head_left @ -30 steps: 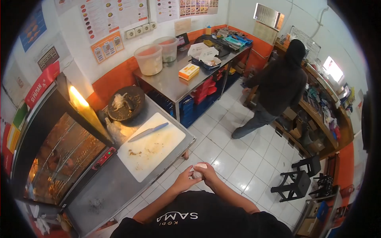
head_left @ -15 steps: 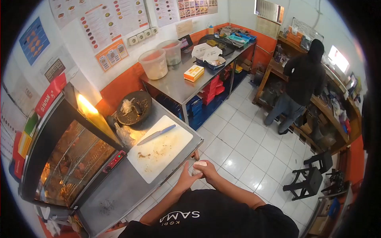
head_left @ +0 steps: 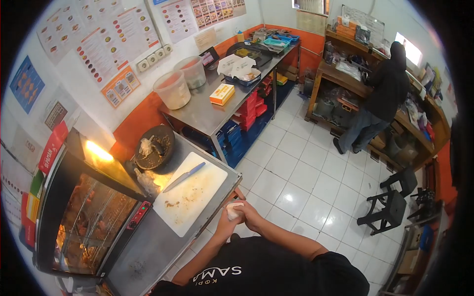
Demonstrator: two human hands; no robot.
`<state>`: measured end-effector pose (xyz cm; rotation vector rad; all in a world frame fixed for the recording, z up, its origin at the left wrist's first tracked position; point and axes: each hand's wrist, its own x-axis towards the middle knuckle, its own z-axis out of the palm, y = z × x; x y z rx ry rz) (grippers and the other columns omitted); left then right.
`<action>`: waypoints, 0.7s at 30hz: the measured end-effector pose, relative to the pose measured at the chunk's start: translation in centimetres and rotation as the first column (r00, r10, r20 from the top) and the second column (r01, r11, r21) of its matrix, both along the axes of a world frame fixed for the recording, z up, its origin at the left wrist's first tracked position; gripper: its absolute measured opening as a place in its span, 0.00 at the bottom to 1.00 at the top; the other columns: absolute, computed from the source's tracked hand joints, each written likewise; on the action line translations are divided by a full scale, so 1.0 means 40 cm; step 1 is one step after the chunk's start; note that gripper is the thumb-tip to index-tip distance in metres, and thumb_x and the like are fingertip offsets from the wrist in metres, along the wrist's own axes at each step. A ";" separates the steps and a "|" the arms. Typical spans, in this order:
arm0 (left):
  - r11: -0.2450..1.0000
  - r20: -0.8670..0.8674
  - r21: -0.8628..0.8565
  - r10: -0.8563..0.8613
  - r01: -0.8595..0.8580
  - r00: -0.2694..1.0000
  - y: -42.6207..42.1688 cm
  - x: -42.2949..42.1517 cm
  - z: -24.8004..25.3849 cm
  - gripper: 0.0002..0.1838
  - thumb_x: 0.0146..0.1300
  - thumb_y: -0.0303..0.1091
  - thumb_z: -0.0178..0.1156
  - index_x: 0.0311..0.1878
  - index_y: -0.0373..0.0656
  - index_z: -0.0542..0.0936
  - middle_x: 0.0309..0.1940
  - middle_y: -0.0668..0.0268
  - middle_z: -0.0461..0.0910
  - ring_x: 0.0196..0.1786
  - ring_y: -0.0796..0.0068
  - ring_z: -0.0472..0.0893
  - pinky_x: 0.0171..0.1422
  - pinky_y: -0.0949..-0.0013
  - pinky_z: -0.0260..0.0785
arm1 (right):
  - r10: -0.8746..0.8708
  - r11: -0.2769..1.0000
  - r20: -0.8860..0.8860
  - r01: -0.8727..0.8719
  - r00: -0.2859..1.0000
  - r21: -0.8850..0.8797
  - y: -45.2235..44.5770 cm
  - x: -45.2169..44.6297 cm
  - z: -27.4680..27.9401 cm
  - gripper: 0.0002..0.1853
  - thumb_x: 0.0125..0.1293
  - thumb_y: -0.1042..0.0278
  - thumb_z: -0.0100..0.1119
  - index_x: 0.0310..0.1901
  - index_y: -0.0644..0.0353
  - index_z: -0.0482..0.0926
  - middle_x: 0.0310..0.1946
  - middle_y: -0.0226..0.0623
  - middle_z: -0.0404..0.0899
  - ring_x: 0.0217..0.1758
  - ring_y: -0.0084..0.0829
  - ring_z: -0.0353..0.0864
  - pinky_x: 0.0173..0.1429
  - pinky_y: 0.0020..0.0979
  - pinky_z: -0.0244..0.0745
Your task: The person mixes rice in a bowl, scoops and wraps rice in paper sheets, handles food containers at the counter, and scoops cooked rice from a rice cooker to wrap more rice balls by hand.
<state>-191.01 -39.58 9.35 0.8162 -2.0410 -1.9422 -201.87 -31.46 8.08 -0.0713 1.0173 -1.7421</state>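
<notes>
Both my hands meet near the front edge of the steel counter, around a small whitish wrapped bundle (head_left: 235, 210). My left hand (head_left: 226, 223) is closed round its left and lower side, and my right hand (head_left: 251, 217) grips it from the right. What is inside the bundle cannot be made out. Just beyond my hands lies a white cutting board (head_left: 197, 197) with brown crumbs. A knife (head_left: 184, 176) with a blue handle rests across the board. Behind it sits a dark stone mortar (head_left: 154, 149) with a clear plastic bag in it.
A lit glass food warmer (head_left: 89, 222) stands at left. The steel table (head_left: 197, 116) holds plastic tubs (head_left: 172, 90), an orange-white box (head_left: 222, 94) and open cartons. A person in black (head_left: 387, 89) is at the wooden shelves. Black stools (head_left: 385, 209) stand at right.
The person in black has walked farther back to the shelves and leans over them. My view has shifted, and my hands with the bundle are slightly closer to the counter's edge.
</notes>
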 end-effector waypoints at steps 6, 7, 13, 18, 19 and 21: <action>0.911 -0.003 0.371 0.194 -0.179 0.981 0.001 0.019 -0.060 0.29 0.56 0.24 0.60 0.64 0.36 0.67 0.55 0.58 0.76 0.56 0.68 0.77 0.60 0.67 0.71 | 0.221 0.975 0.017 -0.222 0.975 0.022 0.034 -0.031 -0.017 0.28 0.62 0.62 0.60 0.63 0.61 0.66 0.54 0.39 0.72 0.58 0.33 0.71 0.61 0.36 0.68; 0.919 0.012 0.330 0.223 -0.215 0.975 0.005 0.019 -0.052 0.28 0.56 0.23 0.59 0.63 0.36 0.68 0.55 0.58 0.76 0.56 0.68 0.77 0.59 0.67 0.71 | 0.215 0.972 0.000 -0.213 0.977 0.097 0.036 -0.029 -0.033 0.30 0.62 0.62 0.61 0.64 0.61 0.65 0.55 0.39 0.72 0.59 0.33 0.70 0.62 0.36 0.67; 0.954 0.070 0.141 0.258 -0.266 0.964 0.049 -0.015 -0.002 0.29 0.54 0.24 0.60 0.62 0.35 0.68 0.53 0.57 0.75 0.54 0.66 0.78 0.57 0.67 0.72 | 0.294 0.949 0.032 -0.296 0.955 0.109 0.072 -0.065 -0.072 0.31 0.62 0.65 0.61 0.65 0.62 0.63 0.56 0.40 0.71 0.59 0.33 0.72 0.62 0.37 0.68; 0.978 0.098 0.032 0.200 -0.204 0.975 0.077 -0.043 -0.024 0.27 0.54 0.26 0.63 0.59 0.36 0.67 0.50 0.58 0.76 0.51 0.68 0.79 0.53 0.68 0.74 | 0.346 0.934 0.026 -0.346 0.938 0.084 0.100 -0.092 -0.081 0.31 0.62 0.66 0.63 0.65 0.62 0.63 0.56 0.40 0.72 0.56 0.33 0.75 0.61 0.37 0.71; 0.986 0.104 0.033 0.162 -0.166 0.981 0.081 -0.052 -0.034 0.28 0.55 0.27 0.64 0.59 0.36 0.67 0.50 0.58 0.76 0.51 0.69 0.79 0.53 0.68 0.74 | 0.344 0.936 -0.003 -0.343 0.939 0.073 0.107 -0.096 -0.084 0.31 0.61 0.66 0.64 0.64 0.63 0.64 0.55 0.40 0.73 0.56 0.33 0.75 0.60 0.36 0.72; 0.991 0.108 0.037 0.125 -0.130 0.986 0.095 -0.065 -0.054 0.28 0.56 0.29 0.65 0.59 0.36 0.66 0.50 0.57 0.76 0.51 0.69 0.78 0.52 0.68 0.74 | 0.344 0.938 -0.032 -0.341 0.939 0.067 0.125 -0.099 -0.102 0.31 0.61 0.67 0.65 0.64 0.63 0.65 0.55 0.41 0.73 0.55 0.33 0.76 0.59 0.35 0.73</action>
